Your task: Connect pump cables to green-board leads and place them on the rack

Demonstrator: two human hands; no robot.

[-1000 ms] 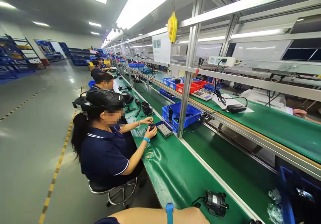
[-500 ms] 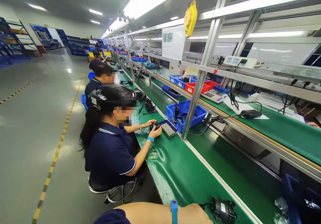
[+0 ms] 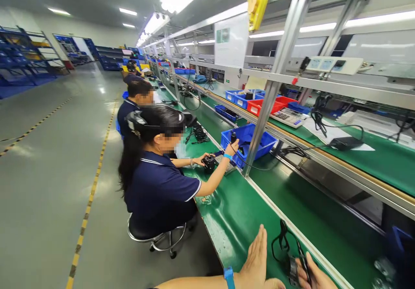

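Note:
My left hand (image 3: 256,258), with a blue band at the wrist, is held over the green bench. Its fingers are straight and together, thumb apart, and nothing is in it. At the lower right, my right hand (image 3: 314,276) is closed around a black cable (image 3: 303,258). The fingers of that hand also lie against a black round motor-like device (image 3: 292,271), partly hidden at the frame's bottom edge. From there the cable loops up onto the bench, in front of the pale rail.
A co-worker (image 3: 162,185) on a stool grips a black device (image 3: 209,163) and a dark upright tool (image 3: 233,138). Beyond stand a blue bin (image 3: 269,140) and a metal post (image 3: 269,103). A green worktop (image 3: 233,224) runs along the line. Clear bags (image 3: 384,271) lie lower right.
My left hand has come into fuller view with fingers stretched out. My right hand has appeared, holding the cable by the device. The co-worker's right hand has moved to the upright tool.

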